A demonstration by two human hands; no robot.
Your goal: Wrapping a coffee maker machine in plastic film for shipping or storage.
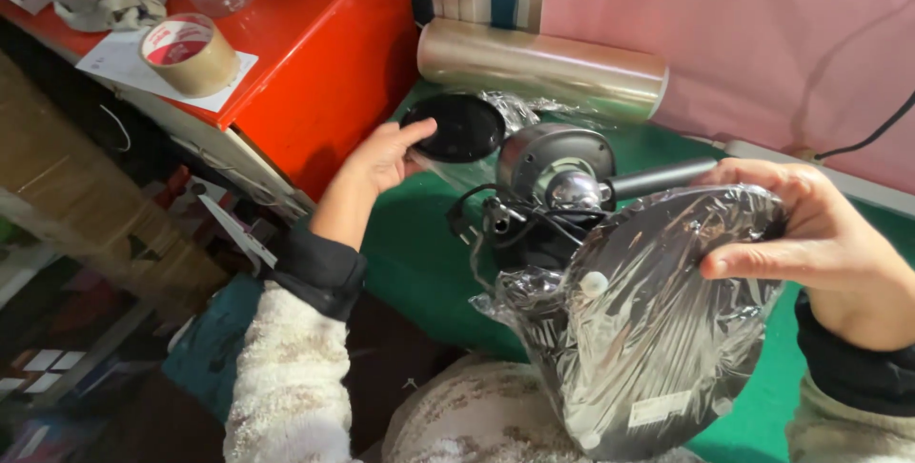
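Clutching the wrapped round base (639, 330), the right hand (810, 244) has its grip clenched on the upper rim (film crinkled over the black disc), low and right above the lap. The left hand (381, 153) reaches out, fingertips touching a black lid (462, 127) on the green surface (419, 263). Between them lies a motor head (553, 172). Behind it sits a film roll (543, 68); a tape roll (189, 53) rests on the red cabinet (324, 53).

tape roll (189, 54) on cabinet (315, 53) at left, film roll (541, 68) behind round disc (456, 127), wrapped base (639, 330) in front
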